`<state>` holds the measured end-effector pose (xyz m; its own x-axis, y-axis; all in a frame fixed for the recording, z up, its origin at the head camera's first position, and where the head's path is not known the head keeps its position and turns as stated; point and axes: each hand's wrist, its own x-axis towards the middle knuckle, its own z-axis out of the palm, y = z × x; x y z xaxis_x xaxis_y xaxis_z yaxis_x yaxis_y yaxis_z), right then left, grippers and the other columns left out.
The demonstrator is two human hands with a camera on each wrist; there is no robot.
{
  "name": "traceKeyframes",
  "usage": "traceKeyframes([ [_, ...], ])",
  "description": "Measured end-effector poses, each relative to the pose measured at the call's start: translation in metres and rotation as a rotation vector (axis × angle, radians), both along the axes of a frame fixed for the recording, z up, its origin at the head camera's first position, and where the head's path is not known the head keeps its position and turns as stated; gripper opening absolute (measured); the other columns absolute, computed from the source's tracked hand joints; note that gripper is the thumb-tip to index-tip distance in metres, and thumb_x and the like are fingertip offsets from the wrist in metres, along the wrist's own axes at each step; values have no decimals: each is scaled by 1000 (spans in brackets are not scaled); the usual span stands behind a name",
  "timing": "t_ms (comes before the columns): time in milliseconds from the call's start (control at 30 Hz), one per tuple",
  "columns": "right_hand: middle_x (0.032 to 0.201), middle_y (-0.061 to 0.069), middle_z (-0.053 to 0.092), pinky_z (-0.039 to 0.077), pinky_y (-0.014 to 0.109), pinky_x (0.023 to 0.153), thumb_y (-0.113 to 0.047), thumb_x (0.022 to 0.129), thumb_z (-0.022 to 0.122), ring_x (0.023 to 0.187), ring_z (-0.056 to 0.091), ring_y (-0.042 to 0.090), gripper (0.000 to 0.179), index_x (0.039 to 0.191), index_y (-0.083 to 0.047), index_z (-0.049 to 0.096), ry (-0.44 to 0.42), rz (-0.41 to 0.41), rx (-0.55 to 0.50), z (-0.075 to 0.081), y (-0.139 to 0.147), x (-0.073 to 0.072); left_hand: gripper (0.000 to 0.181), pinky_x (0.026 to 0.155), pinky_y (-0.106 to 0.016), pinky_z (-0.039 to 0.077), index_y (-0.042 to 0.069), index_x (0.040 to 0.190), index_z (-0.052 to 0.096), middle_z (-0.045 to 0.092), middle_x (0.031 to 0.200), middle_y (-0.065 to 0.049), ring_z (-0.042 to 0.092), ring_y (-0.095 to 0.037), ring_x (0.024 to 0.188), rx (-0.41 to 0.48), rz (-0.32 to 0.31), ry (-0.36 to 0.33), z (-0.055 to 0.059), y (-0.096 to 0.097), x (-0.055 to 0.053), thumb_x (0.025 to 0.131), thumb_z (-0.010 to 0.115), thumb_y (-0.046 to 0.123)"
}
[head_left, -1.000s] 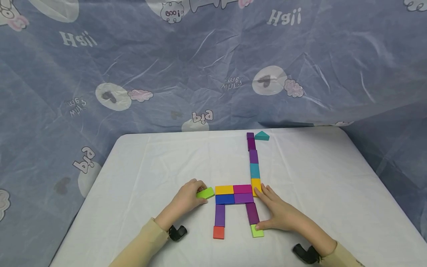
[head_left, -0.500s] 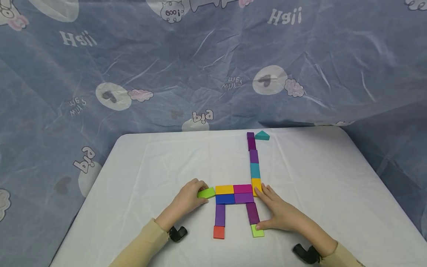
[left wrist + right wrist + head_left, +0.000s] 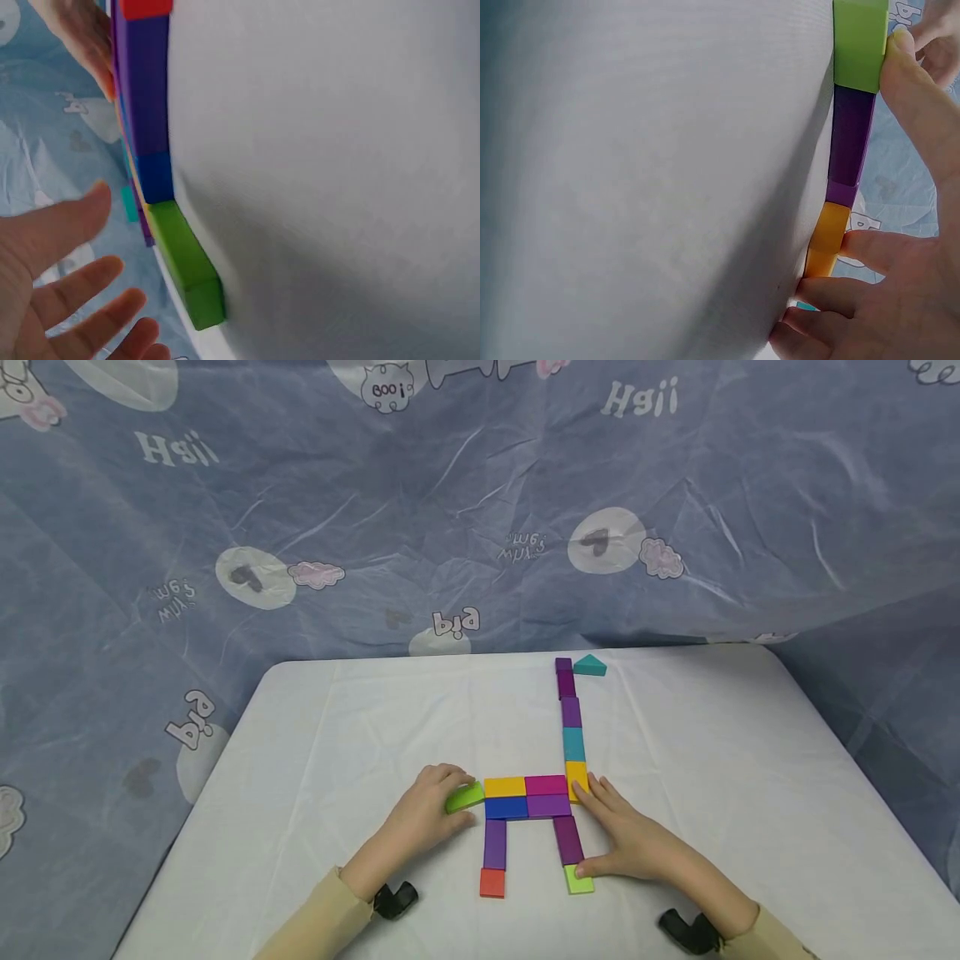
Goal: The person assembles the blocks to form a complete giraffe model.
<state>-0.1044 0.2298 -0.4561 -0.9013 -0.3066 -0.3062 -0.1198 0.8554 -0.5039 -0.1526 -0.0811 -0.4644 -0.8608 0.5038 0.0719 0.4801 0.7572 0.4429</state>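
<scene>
Coloured blocks lie flat in a four-limbed shape with a long neck. At its left end a green block point(image 3: 465, 797) slants against the yellow block point(image 3: 505, 787) and the blue block point(image 3: 506, 807). My left hand point(image 3: 423, 810) is around that green block, its thumb and fingers spread; in the left wrist view the fingers point(image 3: 86, 289) stand apart from it. With straight fingers my right hand point(image 3: 637, 839) rests on the right side, thumb on the light green block point(image 3: 859, 45), index fingertip on the upright yellow-orange block point(image 3: 829, 232).
A teal triangular block point(image 3: 590, 666) lies beside the purple top of the neck, near the far edge of the white table point(image 3: 375, 718). A red block point(image 3: 492, 883) ends the left leg. Patterned blue-grey cloth point(image 3: 412, 527) hangs behind.
My left thumb and fingers have spread and let go of the green block, which has shifted slightly right against the row. My right hand has stayed in place.
</scene>
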Motion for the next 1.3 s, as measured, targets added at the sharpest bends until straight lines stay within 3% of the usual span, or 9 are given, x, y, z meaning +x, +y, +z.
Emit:
traceKeyframes([
  [167,162,23,17,35,68,105,-62,63,83,149,14,46,120,156,-10,28,-5,-4,1,1,-1,-1,58,109,-42,43,10,135,60,56,141,-8,48,-26,132,-73,-194,5,6,-2,17,86,75,38],
  [267,162,23,17,35,68,105,-62,63,83,149,14,46,119,156,-10,28,0,-6,-1,1,-1,-2,58,111,-41,42,10,136,59,54,143,-7,45,-25,135,-84,-246,11,6,-4,24,88,73,39],
  [467,163,23,17,33,68,107,-62,63,83,149,13,45,118,155,-10,30,-11,-19,-10,0,0,-2,57,112,-42,41,10,136,59,55,142,-7,45,-27,136,-26,-212,50,4,-10,26,87,73,36],
  [633,162,23,17,30,68,109,-61,67,82,149,13,45,114,156,-11,29,-20,-23,-43,2,1,-2,56,111,-43,42,12,136,60,55,143,-7,44,-28,137,5,-186,33,4,-13,23,88,73,37],
  [867,160,26,23,28,66,112,-53,77,78,147,21,46,100,154,-10,33,-46,-35,-74,13,6,-9,55,111,-46,41,12,137,59,53,145,-9,42,-30,138,24,-166,26,13,-15,15,88,73,34],
  [1300,153,24,39,36,62,108,-40,92,67,140,38,45,73,150,-5,40,193,-41,-44,51,24,-52,61,114,-47,38,13,142,54,47,151,-6,35,-30,144,-6,-109,-9,43,-12,-8,89,72,38],
])
